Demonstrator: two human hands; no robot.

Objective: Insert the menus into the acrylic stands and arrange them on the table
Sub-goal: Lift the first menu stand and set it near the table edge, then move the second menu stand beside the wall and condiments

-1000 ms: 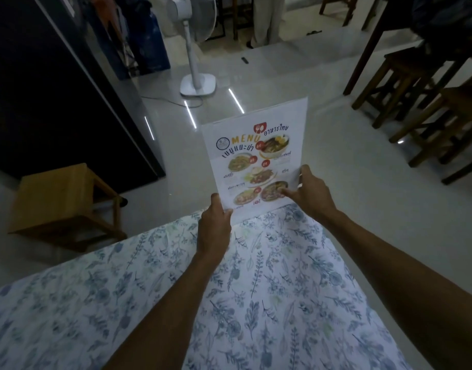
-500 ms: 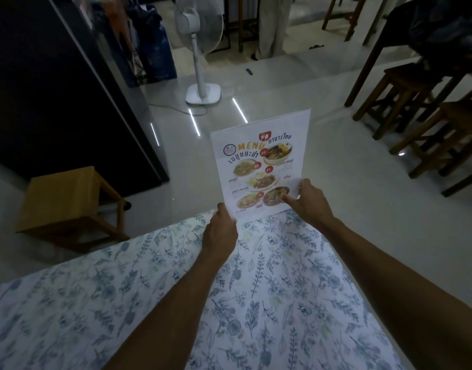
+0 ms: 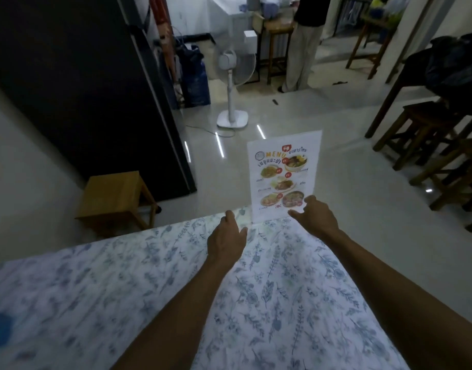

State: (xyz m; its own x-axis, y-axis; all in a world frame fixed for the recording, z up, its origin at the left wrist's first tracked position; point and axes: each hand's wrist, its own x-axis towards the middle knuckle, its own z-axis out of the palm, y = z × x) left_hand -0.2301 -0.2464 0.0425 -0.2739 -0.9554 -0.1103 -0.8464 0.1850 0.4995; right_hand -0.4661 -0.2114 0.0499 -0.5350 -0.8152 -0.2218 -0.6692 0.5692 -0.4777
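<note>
A colourful menu in a clear acrylic stand [image 3: 284, 174] stands upright at the far edge of the table [image 3: 122, 276], which has a blue floral cloth. My left hand [image 3: 226, 237] hovers just left of the stand's base, fingers apart, holding nothing. My right hand [image 3: 316, 216] is at the stand's lower right corner, fingers loosely spread; its fingertips are close to the menu's bottom edge but do not grip it.
Beyond the table edge are a light wooden stool [image 3: 114, 198] on the left, a white standing fan [image 3: 233, 84], a dark cabinet [image 3: 82, 89], dark wooden stools [image 3: 443, 156] at right, and a person standing at the back [image 3: 301, 49].
Both hands have let go of the menu stand and drawn back a little. The stand now stands alone at the table edge. The camera has tilted up.
</note>
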